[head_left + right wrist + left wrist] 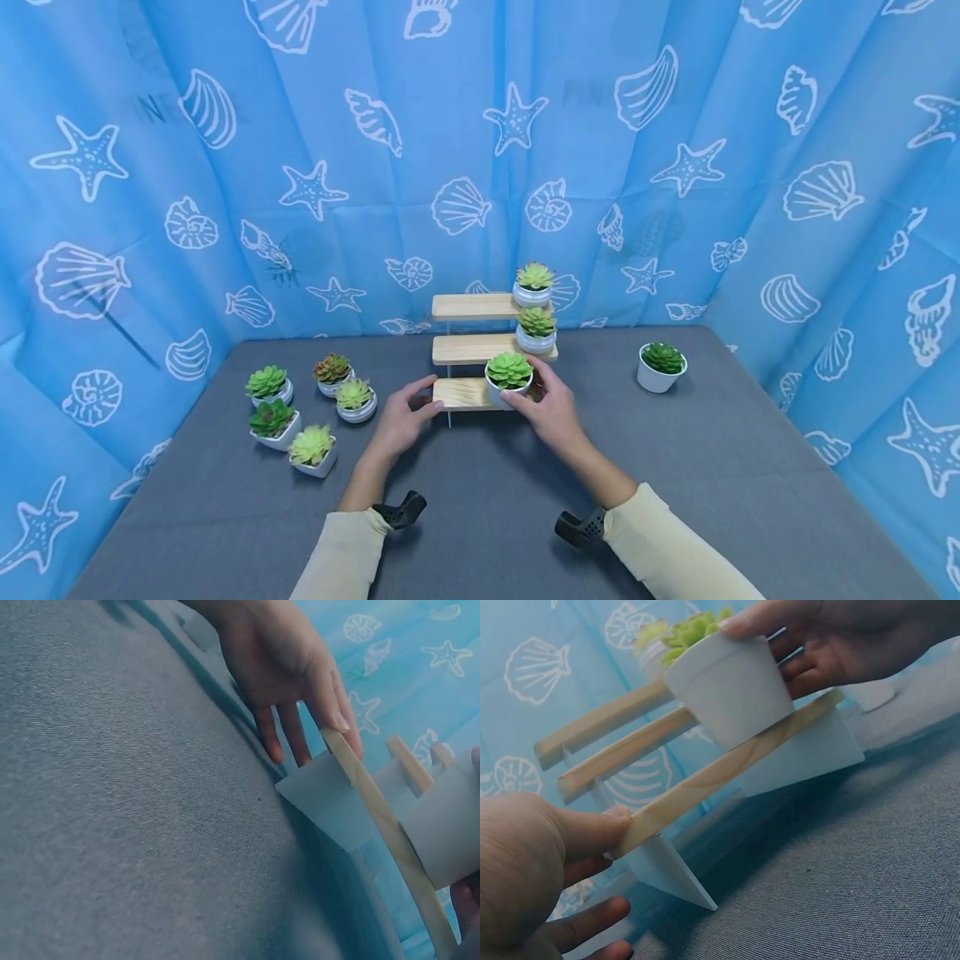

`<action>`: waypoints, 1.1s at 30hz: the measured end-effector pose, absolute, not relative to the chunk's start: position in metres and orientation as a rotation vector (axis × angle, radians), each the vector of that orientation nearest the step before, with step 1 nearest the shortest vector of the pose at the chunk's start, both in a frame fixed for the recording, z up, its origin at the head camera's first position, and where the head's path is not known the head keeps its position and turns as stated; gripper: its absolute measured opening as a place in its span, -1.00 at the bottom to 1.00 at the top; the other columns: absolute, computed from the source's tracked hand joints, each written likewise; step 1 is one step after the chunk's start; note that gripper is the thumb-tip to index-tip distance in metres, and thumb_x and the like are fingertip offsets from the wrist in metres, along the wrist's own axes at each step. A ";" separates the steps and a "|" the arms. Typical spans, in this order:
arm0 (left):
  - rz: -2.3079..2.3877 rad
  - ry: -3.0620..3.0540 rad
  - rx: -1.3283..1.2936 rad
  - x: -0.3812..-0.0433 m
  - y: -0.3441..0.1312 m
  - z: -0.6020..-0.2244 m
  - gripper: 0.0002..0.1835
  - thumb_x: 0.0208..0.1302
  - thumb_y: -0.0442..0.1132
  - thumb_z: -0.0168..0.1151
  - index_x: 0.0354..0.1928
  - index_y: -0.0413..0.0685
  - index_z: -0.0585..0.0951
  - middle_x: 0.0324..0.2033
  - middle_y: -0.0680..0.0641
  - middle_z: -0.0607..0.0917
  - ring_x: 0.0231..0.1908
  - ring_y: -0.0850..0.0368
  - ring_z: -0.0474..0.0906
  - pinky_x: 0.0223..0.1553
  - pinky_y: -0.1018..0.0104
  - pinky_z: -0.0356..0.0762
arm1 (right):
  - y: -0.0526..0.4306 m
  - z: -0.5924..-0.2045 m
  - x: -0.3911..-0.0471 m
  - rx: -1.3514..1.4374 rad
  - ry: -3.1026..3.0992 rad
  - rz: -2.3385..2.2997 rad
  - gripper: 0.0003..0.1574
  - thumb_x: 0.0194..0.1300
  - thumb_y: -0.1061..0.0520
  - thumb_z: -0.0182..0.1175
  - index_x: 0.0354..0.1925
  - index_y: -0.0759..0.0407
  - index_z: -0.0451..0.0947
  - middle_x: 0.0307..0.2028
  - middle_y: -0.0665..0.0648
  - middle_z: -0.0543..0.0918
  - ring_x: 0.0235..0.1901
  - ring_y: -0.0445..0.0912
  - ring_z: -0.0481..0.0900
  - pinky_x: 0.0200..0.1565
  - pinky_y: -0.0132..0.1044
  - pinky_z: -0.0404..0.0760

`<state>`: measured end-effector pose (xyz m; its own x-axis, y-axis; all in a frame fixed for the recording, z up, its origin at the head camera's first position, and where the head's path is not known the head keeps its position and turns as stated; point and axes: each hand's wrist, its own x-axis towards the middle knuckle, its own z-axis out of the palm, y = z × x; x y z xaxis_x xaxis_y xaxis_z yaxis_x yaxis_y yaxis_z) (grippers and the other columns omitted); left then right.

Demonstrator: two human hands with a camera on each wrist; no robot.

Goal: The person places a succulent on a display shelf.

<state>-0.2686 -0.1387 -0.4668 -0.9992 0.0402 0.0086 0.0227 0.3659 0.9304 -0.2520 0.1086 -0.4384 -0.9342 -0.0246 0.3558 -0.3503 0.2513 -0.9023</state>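
A three-tier wooden shelf stand point(467, 393) with clear side supports stands toward the back of the table. My right hand point(553, 410) grips a white pot with a bright green succulent point(509, 372) at the right part of the lowest tier, its base right at the board in the left wrist view. With thumb and fingers, my left hand point(401, 419) pinches the left end of that lowest board. One potted succulent point(534, 284) sits at the right end of the top tier, and another point(536, 330) at the right end of the middle tier.
To the left stand several potted succulents, among them a reddish one point(333, 373) and a pale green one point(312, 450). A dark green succulent in a white pot point(661, 367) is at the right. Behind the grey table point(720, 500) hangs a blue seashell curtain point(480, 150).
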 end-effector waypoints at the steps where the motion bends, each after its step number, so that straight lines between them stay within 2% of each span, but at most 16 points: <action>1: 1.760 2.586 0.069 -0.268 -0.139 -0.467 -0.45 0.32 -0.22 0.28 0.35 0.00 0.44 0.29 -0.16 0.43 0.17 -0.13 0.44 0.04 -0.07 0.47 | 0.108 -0.438 -0.253 0.337 -2.262 1.749 -0.18 0.11 0.23 0.45 0.30 0.30 0.35 0.13 0.30 0.53 0.10 0.11 0.51 0.11 0.03 0.48; 6: 1.760 2.592 0.095 -0.268 -0.139 -0.467 -0.45 0.33 -0.23 0.27 0.35 -0.03 0.44 0.28 -0.18 0.43 0.17 -0.15 0.44 0.04 -0.08 0.47 | 0.102 -0.435 -0.256 0.294 -2.255 1.841 -0.18 0.11 0.26 0.44 0.28 0.32 0.31 0.17 0.32 0.52 0.14 0.09 0.50 0.14 -0.06 0.48; 15: 1.746 2.607 0.077 -0.268 -0.139 -0.467 -0.45 0.33 -0.23 0.27 0.35 -0.01 0.44 0.28 -0.17 0.44 0.17 -0.14 0.44 0.04 -0.07 0.48 | 0.097 -0.438 -0.261 0.297 -2.247 1.814 -0.19 0.10 0.21 0.46 0.25 0.28 0.33 0.12 0.31 0.54 0.11 0.07 0.52 0.11 -0.08 0.50; 26: 1.748 2.607 0.080 -0.268 -0.139 -0.468 -0.46 0.33 -0.23 0.27 0.34 -0.01 0.45 0.27 -0.16 0.45 0.16 -0.14 0.45 0.02 -0.06 0.49 | 0.099 -0.437 -0.257 0.325 -2.255 1.750 -0.14 0.07 0.27 0.47 0.28 0.31 0.30 0.13 0.30 0.51 0.11 0.08 0.51 0.12 -0.14 0.49; 33: 1.746 2.596 0.056 -0.267 -0.138 -0.465 -0.45 0.32 -0.24 0.28 0.35 0.02 0.45 0.28 -0.13 0.45 0.17 -0.11 0.44 0.03 -0.05 0.49 | 0.110 -0.417 -0.232 0.432 -2.166 1.735 -0.19 0.06 0.40 0.42 0.23 0.52 0.28 0.06 0.48 0.49 0.09 0.30 0.49 0.14 0.08 0.44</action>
